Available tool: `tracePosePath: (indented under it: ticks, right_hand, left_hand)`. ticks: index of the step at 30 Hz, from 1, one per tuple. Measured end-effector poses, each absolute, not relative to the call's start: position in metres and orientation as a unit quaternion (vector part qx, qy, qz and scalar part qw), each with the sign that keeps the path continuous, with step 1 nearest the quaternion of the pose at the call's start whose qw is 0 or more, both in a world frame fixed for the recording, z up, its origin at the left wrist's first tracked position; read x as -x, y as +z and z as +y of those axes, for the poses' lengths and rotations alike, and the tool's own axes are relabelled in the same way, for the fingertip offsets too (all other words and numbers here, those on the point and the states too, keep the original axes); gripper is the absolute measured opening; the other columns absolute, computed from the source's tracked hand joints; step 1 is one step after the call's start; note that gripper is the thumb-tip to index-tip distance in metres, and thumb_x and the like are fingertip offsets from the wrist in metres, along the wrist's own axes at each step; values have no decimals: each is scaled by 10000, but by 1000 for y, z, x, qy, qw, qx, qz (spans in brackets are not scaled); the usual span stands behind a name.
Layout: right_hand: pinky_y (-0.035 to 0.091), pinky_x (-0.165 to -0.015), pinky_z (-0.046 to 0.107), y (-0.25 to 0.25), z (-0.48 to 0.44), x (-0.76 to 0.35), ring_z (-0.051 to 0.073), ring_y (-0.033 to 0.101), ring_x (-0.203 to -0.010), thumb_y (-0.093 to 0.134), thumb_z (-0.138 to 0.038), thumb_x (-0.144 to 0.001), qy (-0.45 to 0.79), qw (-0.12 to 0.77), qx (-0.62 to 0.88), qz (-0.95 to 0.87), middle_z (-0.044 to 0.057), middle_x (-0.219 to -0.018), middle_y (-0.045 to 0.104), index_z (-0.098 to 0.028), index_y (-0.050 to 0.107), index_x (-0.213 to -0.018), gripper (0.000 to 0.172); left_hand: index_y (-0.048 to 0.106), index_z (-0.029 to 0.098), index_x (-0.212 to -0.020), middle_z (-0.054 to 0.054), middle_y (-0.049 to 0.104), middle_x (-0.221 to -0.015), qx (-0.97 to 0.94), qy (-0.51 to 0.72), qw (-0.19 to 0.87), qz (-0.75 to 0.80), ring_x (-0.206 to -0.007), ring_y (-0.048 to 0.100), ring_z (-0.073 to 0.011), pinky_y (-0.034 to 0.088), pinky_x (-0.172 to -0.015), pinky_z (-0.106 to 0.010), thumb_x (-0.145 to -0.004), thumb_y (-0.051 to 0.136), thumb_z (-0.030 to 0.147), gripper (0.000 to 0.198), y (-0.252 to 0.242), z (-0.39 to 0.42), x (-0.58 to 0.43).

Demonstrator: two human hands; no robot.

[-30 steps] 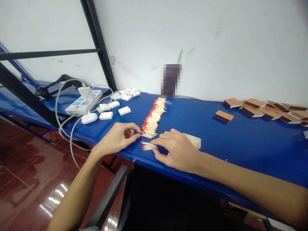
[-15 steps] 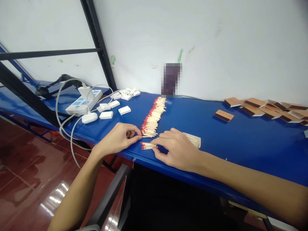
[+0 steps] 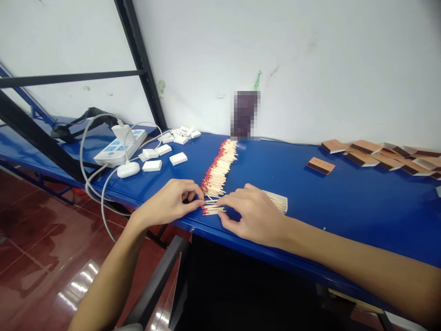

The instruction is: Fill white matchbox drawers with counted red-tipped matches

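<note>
A long row of red-headed matches [image 3: 219, 170] runs across the blue table toward the wall, heads to the left. Closer to me lies a small separate group of matches [image 3: 212, 210]. My left hand [image 3: 174, 200] is closed in a pinch at the head end of a match [image 3: 210, 201] between the row and the small group. From the other side, my right hand [image 3: 253, 214] has thumb and index finger around the tail ends of the small group. A white matchbox tray [image 3: 283, 202] with matches in it sits partly hidden behind my right hand.
White matchbox trays [image 3: 178, 158] are scattered at the back left, beside a power strip [image 3: 120, 147] with looping cables. Orange matchbox sleeves [image 3: 365, 147] are piled at the right, one sleeve [image 3: 320, 166] apart. A blurred dark object [image 3: 245, 114] stands by the wall.
My left hand has shifted slightly toward me from the near end of the row, and a match now lies slanted above the small group. My right hand has hardly moved.
</note>
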State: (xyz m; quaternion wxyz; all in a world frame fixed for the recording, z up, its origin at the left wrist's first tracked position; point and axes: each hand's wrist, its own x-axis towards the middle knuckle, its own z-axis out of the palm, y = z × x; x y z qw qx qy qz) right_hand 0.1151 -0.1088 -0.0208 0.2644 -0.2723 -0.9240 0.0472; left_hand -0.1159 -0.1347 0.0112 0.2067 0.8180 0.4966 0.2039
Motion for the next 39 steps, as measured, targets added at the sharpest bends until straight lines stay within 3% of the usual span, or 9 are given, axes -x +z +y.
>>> tracePosePath:
  ticks: [4, 12, 21, 26, 33, 39]
  right_hand:
    - [312, -690, 308, -21, -109, -115, 167, 617, -671, 559, -246, -851, 40, 262, 278, -923, 34, -735, 711, -164, 704, -945, 191]
    - [333, -724, 317, -20, -111, -114, 180, 619, -673, 570, -249, -848, 35, 255, 289, -922, 43, -761, 725, -175, 647, -1194, 361]
    - [299, -697, 316, -21, -109, -114, 171, 659, -737, 554, -220, -866, 54, 253, 259, -930, 19, -784, 743, -189, 732, -893, 182]
    - [303, -707, 318, -21, -109, -114, 176, 665, -747, 552, -220, -867, 51, 257, 261, -929, 27, -821, 756, -191, 728, -922, 186]
    - [317, -717, 325, -19, -110, -114, 187, 667, -760, 552, -243, -880, 60, 238, 281, -928, 48, -867, 765, -175, 729, -1023, 238]
    - [307, -707, 325, -19, -109, -113, 183, 663, -746, 540, -230, -885, 63, 230, 278, -930, 44, -849, 764, -174, 739, -986, 229]
  left_hand:
    - [687, 184, -840, 24, 526, -691, -819, 203, 210, 494, -598, 430, -96, 348, -565, -220, -893, 601, 319, 168, 11, -135, 116]
    - [690, 179, -869, 28, 518, -682, -811, 221, 226, 492, -582, 419, -91, 349, -557, -221, -893, 611, 345, 185, 9, -133, 121]
    - [700, 196, -946, 21, 552, -729, -825, 237, 208, 468, -605, 450, -87, 368, -583, -214, -940, 546, 287, 178, 5, -131, 121]
    - [724, 220, -1035, -25, 604, -865, -856, 211, 168, 441, -695, 544, -107, 413, -649, -230, -976, 468, 240, 263, 4, -131, 121]
    - [703, 229, -1098, -22, 595, -864, -868, 189, 117, 445, -760, 572, -123, 420, -719, -242, -995, 454, 220, 270, 6, -132, 115]
    - [697, 233, -1093, -14, 591, -880, -866, 179, 112, 452, -785, 576, -120, 411, -733, -235, -995, 463, 211, 255, 6, -133, 113]
